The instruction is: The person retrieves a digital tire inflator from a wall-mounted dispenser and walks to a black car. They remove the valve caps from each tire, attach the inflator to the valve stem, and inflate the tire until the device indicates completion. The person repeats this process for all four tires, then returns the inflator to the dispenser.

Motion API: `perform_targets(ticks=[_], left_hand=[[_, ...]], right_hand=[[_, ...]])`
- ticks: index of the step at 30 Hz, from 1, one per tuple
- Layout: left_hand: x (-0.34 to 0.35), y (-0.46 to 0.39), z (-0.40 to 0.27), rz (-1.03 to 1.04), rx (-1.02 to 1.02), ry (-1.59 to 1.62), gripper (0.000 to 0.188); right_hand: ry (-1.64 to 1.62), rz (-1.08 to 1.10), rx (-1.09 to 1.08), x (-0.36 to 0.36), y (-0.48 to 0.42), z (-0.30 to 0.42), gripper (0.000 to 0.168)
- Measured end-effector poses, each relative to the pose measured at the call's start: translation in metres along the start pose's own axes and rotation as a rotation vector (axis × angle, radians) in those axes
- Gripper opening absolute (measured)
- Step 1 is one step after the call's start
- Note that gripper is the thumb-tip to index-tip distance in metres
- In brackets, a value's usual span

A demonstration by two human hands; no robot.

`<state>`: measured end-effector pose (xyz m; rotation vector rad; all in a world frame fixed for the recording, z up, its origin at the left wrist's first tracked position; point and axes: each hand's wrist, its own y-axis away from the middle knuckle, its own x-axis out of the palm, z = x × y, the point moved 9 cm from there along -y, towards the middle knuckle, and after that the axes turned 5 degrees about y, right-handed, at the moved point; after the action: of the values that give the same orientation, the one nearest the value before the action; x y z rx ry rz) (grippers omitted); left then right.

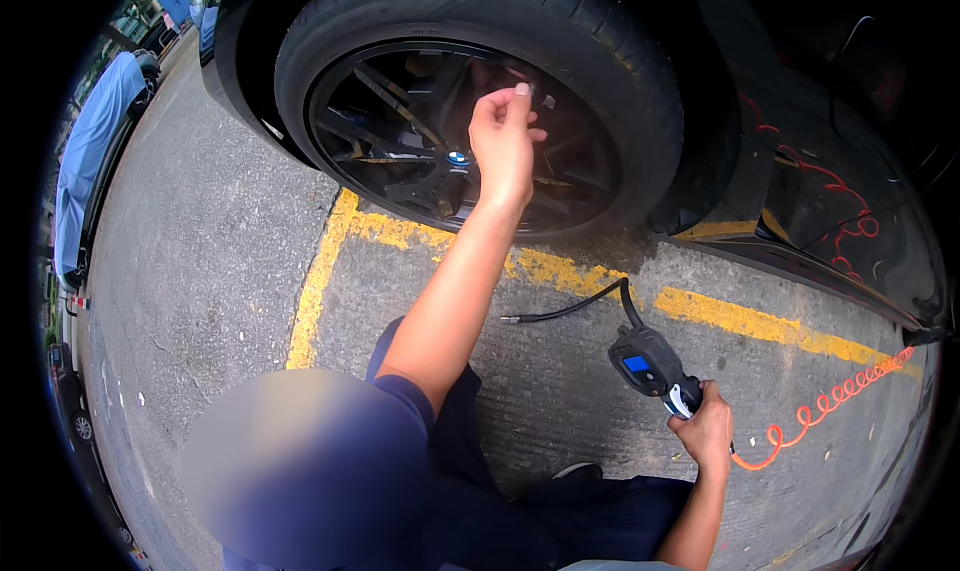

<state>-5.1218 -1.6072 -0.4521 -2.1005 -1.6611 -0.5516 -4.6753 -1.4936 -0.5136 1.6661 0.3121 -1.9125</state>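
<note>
My left hand (505,143) reaches to the black alloy wheel (427,184) of a car, thumb and fingertips pinched together. A small grey piece (532,88) shows at those fingertips; whether it is the tyre valve or a cap on it I cannot tell. Around the rim is the black tyre (600,53). My right hand (705,428) grips the handle of a digital tyre inflator gun (652,361), low and to the right, by its white lever (681,400). From the gun a short black hose (581,308) bends left, its metal end (510,319) away from the wheel.
An orange coiled air hose (817,406) runs from the gun's handle to the right. Yellow painted lines (724,319) cross the concrete ground (225,271). The car's dark side panel (832,196) rises at right. Parked vehicles, one under a blue cover (97,151), stand far left.
</note>
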Motion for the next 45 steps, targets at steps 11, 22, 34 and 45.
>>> perform_targets(ticks=[11,22,34,45], left_hand=[[0.005,0.0,-0.002,0.076,0.105,-0.051,0.027],[0.003,-0.008,0.015,0.157,-0.164,0.031,0.016],[-0.001,-0.007,0.005,0.039,-0.051,0.069,0.014],[0.007,-0.006,0.013,0.141,-0.12,0.003,0.026]], right_hand=[[0.0,0.023,-0.005,0.001,0.001,0.003,0.05],[-0.023,0.013,0.003,0.004,-0.001,-0.001,0.05],[-0.076,0.015,0.008,0.005,0.002,0.001,0.046],[-0.064,0.002,-0.016,0.005,-0.001,-0.001,0.043]])
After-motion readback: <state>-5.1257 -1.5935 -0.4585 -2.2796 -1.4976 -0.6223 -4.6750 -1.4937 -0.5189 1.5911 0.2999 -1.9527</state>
